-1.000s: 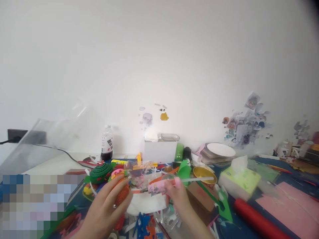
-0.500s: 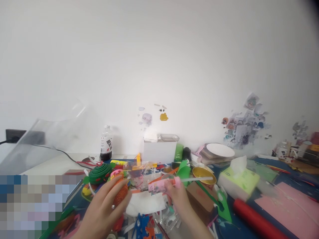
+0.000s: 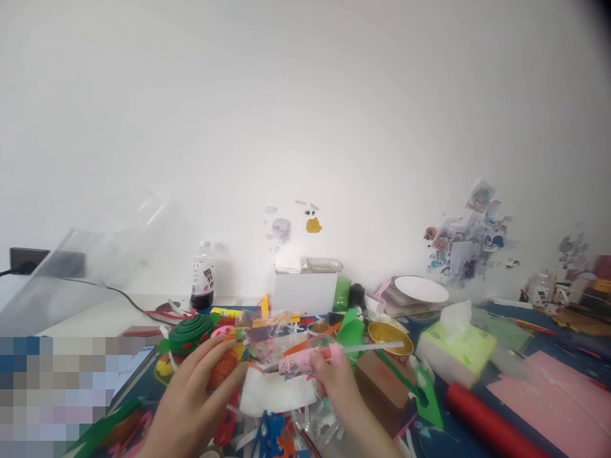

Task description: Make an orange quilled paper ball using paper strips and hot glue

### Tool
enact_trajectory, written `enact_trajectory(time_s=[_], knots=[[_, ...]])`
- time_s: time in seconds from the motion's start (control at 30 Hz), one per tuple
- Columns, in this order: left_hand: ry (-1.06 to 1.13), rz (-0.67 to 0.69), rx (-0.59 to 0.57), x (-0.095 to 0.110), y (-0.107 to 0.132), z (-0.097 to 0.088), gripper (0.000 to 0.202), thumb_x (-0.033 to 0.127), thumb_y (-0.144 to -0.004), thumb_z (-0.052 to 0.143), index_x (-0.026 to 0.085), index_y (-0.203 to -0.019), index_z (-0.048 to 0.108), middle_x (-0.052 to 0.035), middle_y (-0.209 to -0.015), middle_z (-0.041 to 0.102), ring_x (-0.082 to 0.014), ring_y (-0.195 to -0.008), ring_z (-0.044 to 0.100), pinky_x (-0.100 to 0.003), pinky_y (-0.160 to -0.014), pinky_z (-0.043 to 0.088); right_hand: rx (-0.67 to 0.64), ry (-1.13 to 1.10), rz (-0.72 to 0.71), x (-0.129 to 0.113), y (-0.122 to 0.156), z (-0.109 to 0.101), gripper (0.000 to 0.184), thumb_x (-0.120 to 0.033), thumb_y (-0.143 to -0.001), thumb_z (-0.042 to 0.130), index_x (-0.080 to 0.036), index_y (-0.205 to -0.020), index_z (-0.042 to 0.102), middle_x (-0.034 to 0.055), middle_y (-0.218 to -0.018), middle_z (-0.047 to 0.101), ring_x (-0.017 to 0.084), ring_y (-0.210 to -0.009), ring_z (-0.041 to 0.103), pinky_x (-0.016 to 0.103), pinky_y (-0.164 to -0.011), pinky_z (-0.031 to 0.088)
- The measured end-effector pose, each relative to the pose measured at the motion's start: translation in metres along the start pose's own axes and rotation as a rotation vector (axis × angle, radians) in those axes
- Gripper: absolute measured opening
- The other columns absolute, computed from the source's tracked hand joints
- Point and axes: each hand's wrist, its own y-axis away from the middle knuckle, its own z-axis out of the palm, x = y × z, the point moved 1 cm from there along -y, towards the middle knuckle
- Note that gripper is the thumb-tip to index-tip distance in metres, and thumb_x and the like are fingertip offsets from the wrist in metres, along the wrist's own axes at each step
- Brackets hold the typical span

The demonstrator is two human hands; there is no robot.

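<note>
My left hand is wrapped round an orange woven craft ball low in the middle of the view. My right hand grips a pink glue gun with a clear glue stick sticking out to the right; its metal tip points left toward the orange ball. A white sheet of paper lies under the gun between both hands. A green woven disc sits just behind my left hand.
A cluttered craft table: dark drink bottle, white box, gold bowl, tissue pack, red roll, brown box, pink sheets, white plate. A clear plastic sheet stands left.
The glue gun has tilted and moved slightly left, its tip closer to the orange ball. My left hand shifted a little left and down with the ball.
</note>
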Motion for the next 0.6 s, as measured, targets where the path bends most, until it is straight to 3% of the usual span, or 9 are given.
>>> enact_trajectory(time_s=[0.13, 0.3, 0.4, 0.6], knots=[[-0.018, 0.016, 0.021, -0.003, 0.000, 0.001, 0.021, 0.011, -0.076, 0.051, 0.023, -0.087, 0.065, -0.0136, -0.107, 0.054, -0.0338, -0.105, 0.051, -0.043, -0.071, 0.051, -0.038, 0.051, 0.040, -0.005, 0.002, 0.002, 0.031, -0.047, -0.066, 0.060, -0.017, -0.060, 0.052, -0.0095, -0.032, 0.035, 0.008, -0.033, 0.032, 0.021, -0.037, 0.025], [0.008, -0.106, -0.021, -0.002, 0.005, 0.005, 0.022, 0.013, -0.077, 0.050, 0.024, -0.086, 0.067, -0.0120, -0.108, 0.056, -0.0341, -0.107, 0.051, -0.045, -0.077, 0.048, -0.104, 0.164, 0.045, -0.011, 0.005, 0.002, 0.026, -0.037, -0.070, 0.057, -0.019, -0.054, 0.047, -0.0100, -0.030, 0.034, 0.008, -0.032, 0.031, 0.021, -0.040, 0.027], [0.014, -0.179, -0.016, -0.004, 0.005, 0.006, 0.018, 0.023, -0.078, 0.049, 0.026, -0.082, 0.067, -0.0088, -0.106, 0.058, -0.0302, -0.100, 0.055, -0.042, -0.075, 0.050, -0.174, 0.218, 0.048, -0.007, 0.006, 0.004, 0.030, -0.032, -0.072, 0.055, -0.020, -0.049, 0.042, -0.0095, -0.029, 0.033, 0.007, -0.032, 0.030, 0.021, -0.040, 0.026], [0.014, -0.292, -0.038, -0.004, -0.003, 0.004, 0.021, 0.026, -0.079, 0.048, 0.019, -0.080, 0.067, -0.0137, -0.106, 0.050, -0.0290, -0.091, 0.056, -0.042, -0.071, 0.051, -0.177, 0.172, 0.029, 0.007, 0.003, 0.006, 0.027, -0.035, -0.073, 0.054, -0.018, -0.053, 0.046, -0.0065, -0.036, 0.040, 0.010, -0.039, 0.039, 0.021, -0.043, 0.031]])
